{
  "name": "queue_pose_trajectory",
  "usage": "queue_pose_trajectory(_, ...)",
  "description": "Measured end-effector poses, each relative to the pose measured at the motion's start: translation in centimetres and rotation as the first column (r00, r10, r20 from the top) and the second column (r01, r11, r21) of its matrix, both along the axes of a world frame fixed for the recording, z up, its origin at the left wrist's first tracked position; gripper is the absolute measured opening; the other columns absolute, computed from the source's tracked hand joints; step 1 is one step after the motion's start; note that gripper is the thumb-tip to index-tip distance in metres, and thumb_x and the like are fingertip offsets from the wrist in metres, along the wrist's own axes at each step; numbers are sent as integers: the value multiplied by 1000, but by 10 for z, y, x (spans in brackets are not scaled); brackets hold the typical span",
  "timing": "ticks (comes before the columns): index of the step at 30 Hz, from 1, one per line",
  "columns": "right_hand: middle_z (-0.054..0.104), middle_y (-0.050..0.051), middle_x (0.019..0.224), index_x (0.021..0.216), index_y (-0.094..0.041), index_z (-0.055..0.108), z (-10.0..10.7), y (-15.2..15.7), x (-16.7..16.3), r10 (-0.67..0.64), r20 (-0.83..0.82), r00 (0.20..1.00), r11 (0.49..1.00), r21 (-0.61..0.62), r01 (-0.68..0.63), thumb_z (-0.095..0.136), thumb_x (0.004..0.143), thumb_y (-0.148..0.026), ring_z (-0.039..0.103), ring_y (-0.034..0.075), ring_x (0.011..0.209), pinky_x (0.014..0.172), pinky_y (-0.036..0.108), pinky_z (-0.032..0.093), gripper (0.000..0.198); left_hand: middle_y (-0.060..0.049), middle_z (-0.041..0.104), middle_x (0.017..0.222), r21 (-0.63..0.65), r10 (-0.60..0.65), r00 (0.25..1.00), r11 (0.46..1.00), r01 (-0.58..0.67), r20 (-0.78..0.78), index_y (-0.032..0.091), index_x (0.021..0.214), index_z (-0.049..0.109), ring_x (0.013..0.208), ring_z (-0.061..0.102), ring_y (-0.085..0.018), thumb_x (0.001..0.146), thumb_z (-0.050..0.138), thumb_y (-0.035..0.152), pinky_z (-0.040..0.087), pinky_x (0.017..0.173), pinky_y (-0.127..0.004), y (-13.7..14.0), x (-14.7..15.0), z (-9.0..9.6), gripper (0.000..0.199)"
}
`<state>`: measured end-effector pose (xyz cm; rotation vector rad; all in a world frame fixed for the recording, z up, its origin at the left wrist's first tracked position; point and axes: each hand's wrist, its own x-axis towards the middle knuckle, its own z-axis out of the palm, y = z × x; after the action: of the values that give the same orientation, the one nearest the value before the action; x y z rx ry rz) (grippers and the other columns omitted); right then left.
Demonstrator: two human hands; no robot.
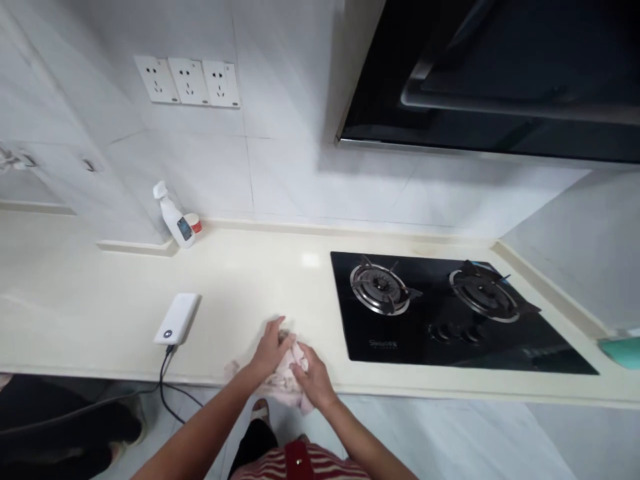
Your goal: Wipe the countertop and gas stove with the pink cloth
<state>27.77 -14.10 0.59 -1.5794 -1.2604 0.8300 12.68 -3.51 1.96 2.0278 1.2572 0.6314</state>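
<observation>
A crumpled pale pink cloth (286, 375) with darker stains is bunched between my hands at the counter's front edge. My left hand (270, 348) lies over the cloth's upper left side, its fingers bent around it and one fingertip sticking out. On the right side, my right hand (314, 379) grips the cloth with the thumb on top. Part of the cloth hangs down past the edge. Underneath lies the cream countertop (250, 287).
A black gas hob (400, 333) with two burners sits to the right, beneath a dark range hood (480, 80). A white power bank (177, 319) with a cable (163, 380) rests at left. Behind it stand a spray bottle (176, 220) and paper cup (194, 223). Another person's legs (70, 427) show lower left.
</observation>
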Motion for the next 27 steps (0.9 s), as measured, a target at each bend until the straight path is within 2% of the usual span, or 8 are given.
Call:
queue_pose_trajectory(4,70,6,121,123,-25,66,15,-16,4,69,-212,975,984,-145,-101,71,74,-40,65,29,111,102,48,50,51,-12,62,120,-95,-145,989,985,147,30,21,122,61,113,58,-26,81,69,41,47,99,-39,-4,-22,3,47)
queue_pose_trajectory(9,74,9,109,121,-19,67,31,-34,11,-96,-373,923,953,-304,-23,68,82,-60,69,28,100,93,44,54,56,-4,65,90,-325,-298,954,907,269,-42,22,90,64,84,60,-21,80,64,38,46,78,-32,-15,-75,11,19)
queue_pose_trajectory(12,75,10,105,115,-18,70,40,-27,-2,-196,-368,909,940,-335,67,67,81,-65,69,28,98,93,43,54,59,0,64,79,-335,-335,942,887,317,3,22,80,61,74,58,-18,78,63,33,43,69,-28,-20,-76,19,12)
queue_pose_trajectory(15,76,9,100,109,-18,72,58,-6,-2,-212,-376,902,944,-319,89,66,79,-70,70,28,92,88,42,56,60,0,65,76,-285,-299,952,908,305,66,22,75,58,72,58,-17,82,58,31,43,67,-27,-2,-68,31,12)
queue_pose_trajectory(19,76,10,97,101,-17,74,98,32,35,-247,-143,958,959,-179,221,66,78,-73,69,28,92,86,39,55,61,-1,64,74,-162,-110,983,978,133,148,21,74,58,74,58,-18,90,49,35,43,69,-29,62,-71,64,23)
queue_pose_trajectory(22,75,11,103,106,-15,74,133,68,70,-337,-9,941,941,-24,337,64,78,-73,67,29,99,91,40,52,66,-2,67,84,-59,85,967,996,-73,239,20,90,62,82,59,-18,92,47,34,44,74,-30,116,-80,100,21)
queue_pose_trajectory(24,74,12,107,109,-14,73,159,100,85,-390,4,921,919,67,389,65,77,-73,66,30,104,94,41,50,68,-3,68,87,-24,226,899,972,-235,374,19,98,64,83,60,-18,90,50,32,44,77,-30,143,-81,129,21)
queue_pose_trajectory(27,72,12,110,112,-14,71,202,153,90,-418,-94,904,887,172,428,65,77,-72,65,29,105,94,41,50,68,-1,68,86,-7,322,718,915,-404,617,18,98,65,81,59,-15,85,58,32,44,80,-28,166,-73,175,21)
